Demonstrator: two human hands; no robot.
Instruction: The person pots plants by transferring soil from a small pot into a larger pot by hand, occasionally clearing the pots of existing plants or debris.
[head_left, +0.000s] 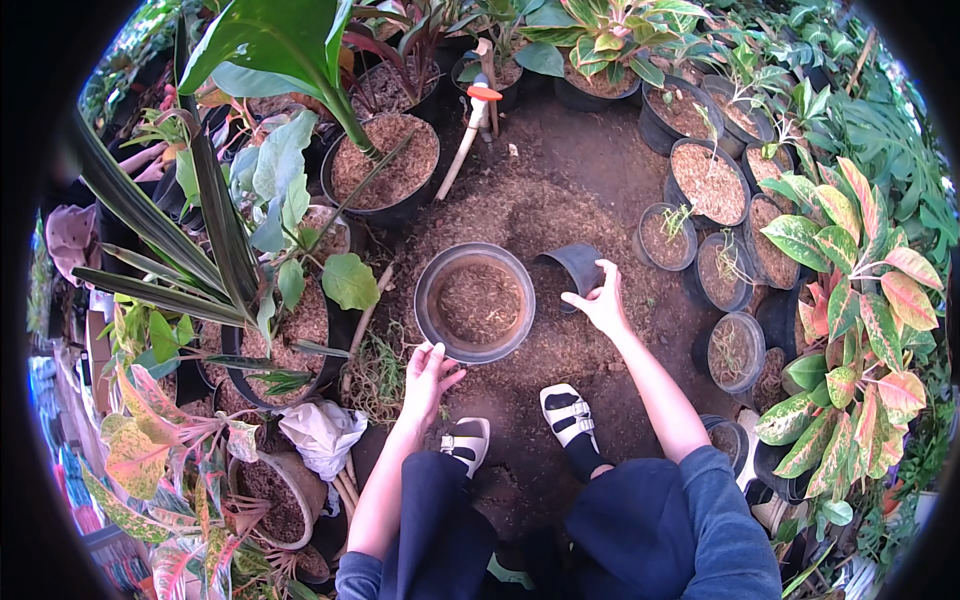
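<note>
Bare brown soil (625, 375) is being hemmed in by potted plants (888, 318) at left, right and top of the frame; a white bag (325, 438) is being crowded by a beige pot (312, 490) at lower left. At centre, a wide round pot (480, 350) is being touched by the left hand (422, 385), its fingers' grip unclear, while a tilted small black pot (578, 265) is being gripped beside it by the right hand's (605, 304) fingers.

Two black plastic pots (478, 351) (578, 264) are counted at two bare hands (424, 382) (606, 300), over a dozen round, dark, soil-filled pots (395, 216) around them, two white strapped sandals (463, 443) (569, 411), one crumpled white bag (325, 435).
</note>
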